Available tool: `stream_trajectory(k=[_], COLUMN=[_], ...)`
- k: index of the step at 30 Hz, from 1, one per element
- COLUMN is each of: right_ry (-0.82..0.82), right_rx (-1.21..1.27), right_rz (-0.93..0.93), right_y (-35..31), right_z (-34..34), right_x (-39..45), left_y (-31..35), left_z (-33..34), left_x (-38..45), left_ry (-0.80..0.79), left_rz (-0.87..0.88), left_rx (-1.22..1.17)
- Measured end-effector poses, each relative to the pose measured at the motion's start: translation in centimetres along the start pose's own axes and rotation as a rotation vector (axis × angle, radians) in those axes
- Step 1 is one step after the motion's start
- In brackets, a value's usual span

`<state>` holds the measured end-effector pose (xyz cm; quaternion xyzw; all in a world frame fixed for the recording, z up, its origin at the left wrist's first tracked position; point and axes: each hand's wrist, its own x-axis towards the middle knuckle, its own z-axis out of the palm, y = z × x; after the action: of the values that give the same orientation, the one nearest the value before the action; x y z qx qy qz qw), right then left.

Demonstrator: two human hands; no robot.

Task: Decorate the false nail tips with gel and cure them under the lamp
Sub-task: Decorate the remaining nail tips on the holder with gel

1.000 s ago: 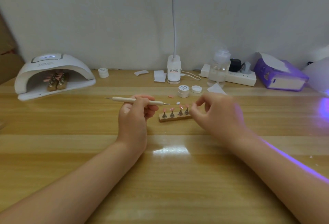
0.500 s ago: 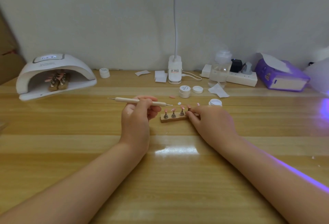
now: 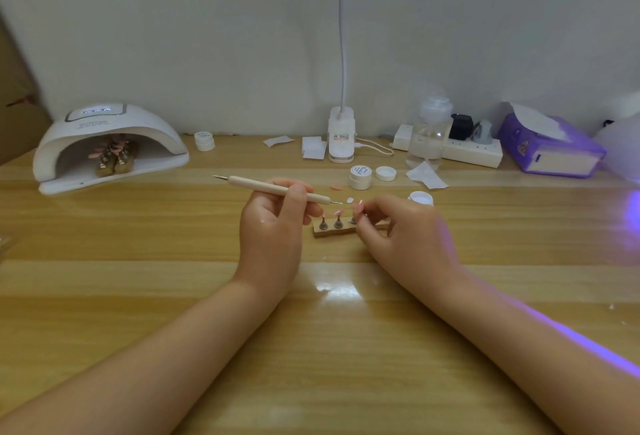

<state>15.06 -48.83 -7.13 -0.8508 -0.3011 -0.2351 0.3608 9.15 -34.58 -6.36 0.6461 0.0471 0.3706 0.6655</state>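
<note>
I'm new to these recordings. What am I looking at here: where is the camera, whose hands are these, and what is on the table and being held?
The one view comes from a camera worn on the person's head, looking down at their own bare hands over a wooden table. The left hand grips a dotting tool like a pen. The right hand pinches at a pink nail tip on a small wooden stand, which carries more tips on pegs. At the back left sits a white curing lamp with another stand of tips inside. Behind the hands are small gel pots, a loose lid, a desk lamp base, a power strip and a purple tissue box.
</note>
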Motion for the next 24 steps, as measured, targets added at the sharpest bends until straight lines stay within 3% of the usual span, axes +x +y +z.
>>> stream_trajectory(k=[7,24], right_ry=[-0.029,-0.061], right_rx=[0.255,0.255], right_rz=[0.035,0.04], right_y=[0.0,0.0], right_z=[0.2,0.0], right_x=[-0.2,-0.3], left_y=[0.0,0.5], left_z=[-0.1,0.1], left_x=[-0.5,-1.1], left_ry=[-0.096,-0.163], left_rz=[0.156,0.271], left_rx=[0.134,0.276])
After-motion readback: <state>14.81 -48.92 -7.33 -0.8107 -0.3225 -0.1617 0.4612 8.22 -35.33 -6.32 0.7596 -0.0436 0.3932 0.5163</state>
